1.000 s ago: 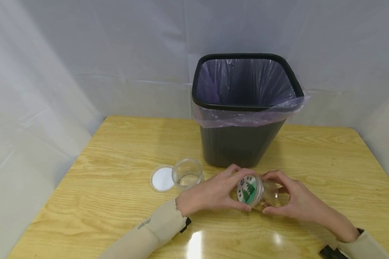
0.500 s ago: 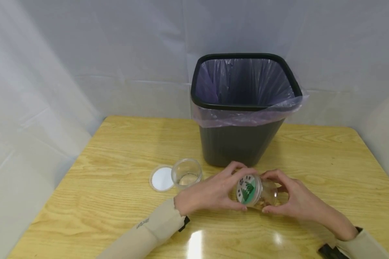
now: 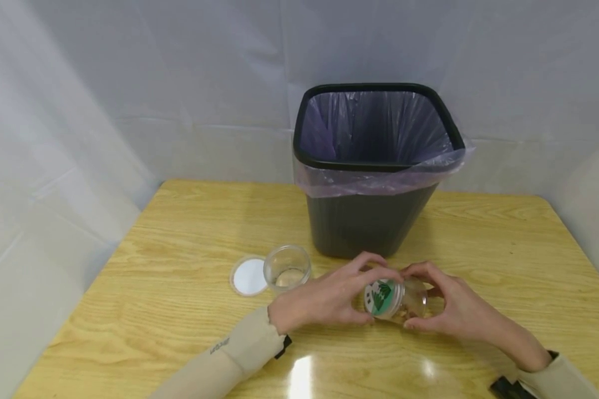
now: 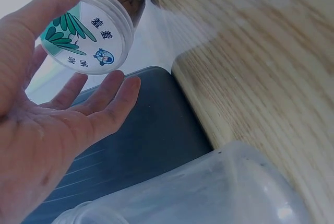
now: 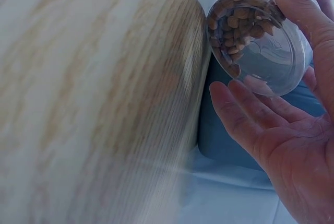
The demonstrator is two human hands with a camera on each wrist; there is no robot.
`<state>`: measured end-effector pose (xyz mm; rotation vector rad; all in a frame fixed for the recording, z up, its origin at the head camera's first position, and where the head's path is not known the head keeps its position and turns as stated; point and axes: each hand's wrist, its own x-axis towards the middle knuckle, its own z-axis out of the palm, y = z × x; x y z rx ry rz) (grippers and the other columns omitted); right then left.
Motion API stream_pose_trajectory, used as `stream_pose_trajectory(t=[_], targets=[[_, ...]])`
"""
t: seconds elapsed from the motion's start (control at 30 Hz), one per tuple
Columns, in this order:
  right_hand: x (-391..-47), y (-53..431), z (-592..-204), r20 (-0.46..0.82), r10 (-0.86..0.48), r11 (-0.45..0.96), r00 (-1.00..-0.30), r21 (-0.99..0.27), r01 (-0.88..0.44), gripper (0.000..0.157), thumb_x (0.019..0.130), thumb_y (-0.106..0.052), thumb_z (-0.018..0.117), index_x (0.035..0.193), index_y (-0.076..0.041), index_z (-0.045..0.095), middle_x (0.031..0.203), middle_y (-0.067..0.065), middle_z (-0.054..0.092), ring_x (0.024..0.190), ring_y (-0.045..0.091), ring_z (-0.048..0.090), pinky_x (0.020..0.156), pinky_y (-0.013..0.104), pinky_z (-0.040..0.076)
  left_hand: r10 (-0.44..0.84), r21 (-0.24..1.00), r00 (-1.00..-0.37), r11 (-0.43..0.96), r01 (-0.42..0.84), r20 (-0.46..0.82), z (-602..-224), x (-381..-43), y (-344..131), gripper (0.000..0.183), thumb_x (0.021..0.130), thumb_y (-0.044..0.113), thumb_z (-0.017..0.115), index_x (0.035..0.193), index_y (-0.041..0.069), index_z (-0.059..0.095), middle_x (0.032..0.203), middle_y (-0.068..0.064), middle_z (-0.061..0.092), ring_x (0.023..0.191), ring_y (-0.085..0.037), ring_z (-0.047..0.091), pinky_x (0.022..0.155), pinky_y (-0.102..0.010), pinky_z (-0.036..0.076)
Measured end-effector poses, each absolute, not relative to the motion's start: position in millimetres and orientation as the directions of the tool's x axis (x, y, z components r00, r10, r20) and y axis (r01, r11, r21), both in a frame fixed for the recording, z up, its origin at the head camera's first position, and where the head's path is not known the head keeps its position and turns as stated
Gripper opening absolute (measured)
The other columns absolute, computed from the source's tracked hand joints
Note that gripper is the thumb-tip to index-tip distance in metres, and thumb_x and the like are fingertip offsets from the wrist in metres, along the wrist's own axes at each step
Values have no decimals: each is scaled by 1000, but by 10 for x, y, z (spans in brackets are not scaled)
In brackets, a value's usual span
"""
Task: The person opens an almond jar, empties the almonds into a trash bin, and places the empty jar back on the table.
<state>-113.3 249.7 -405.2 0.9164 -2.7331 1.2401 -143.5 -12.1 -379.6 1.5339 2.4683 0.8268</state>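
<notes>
Just in front of the black bin [image 3: 366,221], the clear jar [image 3: 416,298] lies tipped on its side, brown pieces [image 5: 241,25] showing inside! The left hand [image 3: 324,296] has thumb and fingers curled round the printed lid [image 3: 379,297]; the right hand [image 3: 459,307] grasps the body near its base. Looks like lid-work here, tightening or loosening I can't tell, and the next move seems to want a steady right-hand hold against a left-hand twist. Front-left of the bin: an open tub [image 3: 288,266], a white-centred disc [image 3: 249,276] just beside.
</notes>
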Motion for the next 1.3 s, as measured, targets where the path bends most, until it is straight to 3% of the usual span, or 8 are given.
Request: stream_pose_trajectory(t=[0.93, 1.3], targets=[[-1140, 2492, -4055, 214, -505, 541, -836, -676, -500, 69, 67, -35, 85, 125, -25, 48, 122, -6, 58, 107, 9, 58, 77, 26, 56, 842, 517, -514, 370, 772, 164, -3823, -1433, -145, 81, 77, 34, 77, 142, 33, 29, 138, -2, 34, 119, -14, 49, 94, -22, 47], [-1137, 2495, -4067, 242, -516, 526, -821, -667, -528, 70, 67, -33, 85, 125, -23, 49, 121, -6, 58, 106, 10, 59, 76, 26, 56, 820, 562, -564, 422, 712, 98, -3821, -1417, -141, 85, 77, 41, 76, 145, 37, 26, 137, 1, 35, 117, -12, 50, 94, -26, 48]])
